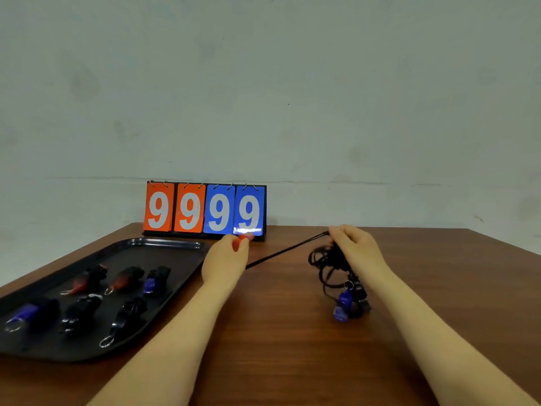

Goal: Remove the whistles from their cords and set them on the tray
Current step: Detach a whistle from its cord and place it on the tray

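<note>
The left hand (225, 259) is closed round a red whistle (242, 241), its black cord (281, 252) running taut to the right hand (355, 247), which grips a bundle of cords (330, 263). A blue whistle (342, 304) and a dark one hang below that hand. A hard pull could, I judge, drag the bundle loose or fling the red whistle clear of the black tray (164, 244) to the left hand's left. The tray holds seven whistles: two red, two blue, three black
</note>
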A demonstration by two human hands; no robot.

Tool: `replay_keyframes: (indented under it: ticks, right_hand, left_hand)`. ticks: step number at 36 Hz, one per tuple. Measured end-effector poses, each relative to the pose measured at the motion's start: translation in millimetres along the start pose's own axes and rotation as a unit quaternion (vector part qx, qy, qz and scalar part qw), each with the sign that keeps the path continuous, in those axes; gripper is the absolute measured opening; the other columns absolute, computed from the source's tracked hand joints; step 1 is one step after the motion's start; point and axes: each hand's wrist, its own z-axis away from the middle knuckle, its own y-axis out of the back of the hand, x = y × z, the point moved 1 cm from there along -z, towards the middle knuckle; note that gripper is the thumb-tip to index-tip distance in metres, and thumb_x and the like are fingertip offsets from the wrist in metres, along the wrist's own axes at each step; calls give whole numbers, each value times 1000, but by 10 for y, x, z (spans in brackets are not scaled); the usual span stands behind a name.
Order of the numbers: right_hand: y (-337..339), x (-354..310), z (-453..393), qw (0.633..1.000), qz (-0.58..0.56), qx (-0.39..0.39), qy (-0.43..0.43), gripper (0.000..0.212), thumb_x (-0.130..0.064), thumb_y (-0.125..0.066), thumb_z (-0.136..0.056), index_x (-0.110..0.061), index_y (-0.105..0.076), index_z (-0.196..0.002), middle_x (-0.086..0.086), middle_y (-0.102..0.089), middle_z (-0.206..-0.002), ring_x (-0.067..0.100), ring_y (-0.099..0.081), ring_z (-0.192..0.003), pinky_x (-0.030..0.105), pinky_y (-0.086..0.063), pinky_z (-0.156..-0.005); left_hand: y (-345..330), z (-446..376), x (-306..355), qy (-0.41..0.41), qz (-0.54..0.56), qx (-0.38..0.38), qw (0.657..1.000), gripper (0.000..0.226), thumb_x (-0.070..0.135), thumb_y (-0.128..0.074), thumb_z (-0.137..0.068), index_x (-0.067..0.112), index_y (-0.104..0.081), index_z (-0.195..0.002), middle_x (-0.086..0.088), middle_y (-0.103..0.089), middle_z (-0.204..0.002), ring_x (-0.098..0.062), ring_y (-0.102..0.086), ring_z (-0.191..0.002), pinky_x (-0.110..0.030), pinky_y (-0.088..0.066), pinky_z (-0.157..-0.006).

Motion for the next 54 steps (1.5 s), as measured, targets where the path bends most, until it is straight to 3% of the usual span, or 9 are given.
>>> replay_keyframes:
  ticks: [9, 19, 25, 31, 37, 41, 45, 50, 54]
  right_hand:
    - [-243, 98, 64, 992, 84, -74, 55, 25, -30, -49, -99, -25, -66, -80, -13, -65, -79, -6, -57, -71, 13, -38, -65]
    - [-264, 211, -65, 980, 136, -141, -28, 32, -35, -29, -104, -23, -59, -102, -10, -58, -105, 8, -54, -102, 24, -39, -83]
    - [-71, 215, -44, 968, 182, -166, -46, 34, -59, -59, -84, -27, -66, -93, -10, -67, -94, 7, -63, -88, 24, -50, -73]
    - [-192, 204, 38, 959, 216, -182, 1, 16, -30, -63, -91, -23, -70, -79, -9, -69, -80, 5, -64, -77, 21, -51, -73]
    - [-163, 111, -26, 994, -46, -67, -78, 20, -17, -47, -99, -16, -63, -88, 4, -66, -94, 23, -63, -93, 29, -50, -78]
    - [-99, 19, -50, 885, -432, -7, -171, 21, -8, -39, -98, -4, -59, -94, 11, -66, -89, 24, -62, -87, 32, -48, -78]
    - [-8, 78, -98, 801, -561, 26, -207, 21, -11, -36, -95, -12, -46, -76, 2, -52, -66, 18, -54, -66, 29, -46, -71]
    - [43, 216, -146, 831, -503, 56, -231, 25, -10, -36, -93, -17, -34, -69, -7, -23, -47, 8, -18, -38, 21, -20, -42]
    - [113, 240, -141, 966, -128, 156, -162, 25, -10, -45, -92, -12, -41, -68, -1, -36, -55, 16, -30, -49, 27, -24, -46]
  left_hand:
    - [-193, 35, 94, -34, -155, -123, 980, 40, 49, -53, -92, 23, -65, -121, 0, -57, -125, -19, -49, -119, -37, -46, -99]
    - [-271, 374, 370, -140, -18, -334, 932, 35, 36, -41, -100, 19, -65, -81, 5, -59, -76, -10, -53, -70, -29, -42, -72]
    - [-170, 230, 355, -6, 114, -240, 964, 31, 23, -38, -98, 20, -56, -73, 3, -57, -77, -11, -54, -75, -28, -42, -76]
    - [-95, 148, 347, 184, 337, -170, 908, 20, 9, -47, -92, 9, -54, -74, -8, -62, -81, -18, -59, -73, -32, -52, -78]
    - [-2, 134, 357, 240, 509, -102, 821, 27, 6, -43, -95, 10, -47, -68, -11, -67, -85, -23, -64, -79, -34, -51, -79]
    - [24, 132, 352, 249, 583, -87, 769, 30, 16, -44, -98, 13, -47, -69, -12, -69, -90, -26, -66, -86, -38, -51, -85]
    - [24, 128, 348, 269, 625, -77, 729, 29, 21, -43, -100, 14, -47, -72, -10, -70, -88, -25, -68, -83, -34, -53, -76]
    - [59, 125, 347, 284, 664, -56, 690, 29, 22, -41, -100, 15, -44, -71, -10, -68, -92, -23, -66, -84, -33, -51, -75]
    - [102, 140, 360, 298, 672, -44, 677, 29, 23, -44, -99, 17, -48, -71, -6, -68, -89, -21, -64, -83, -39, -45, -90]
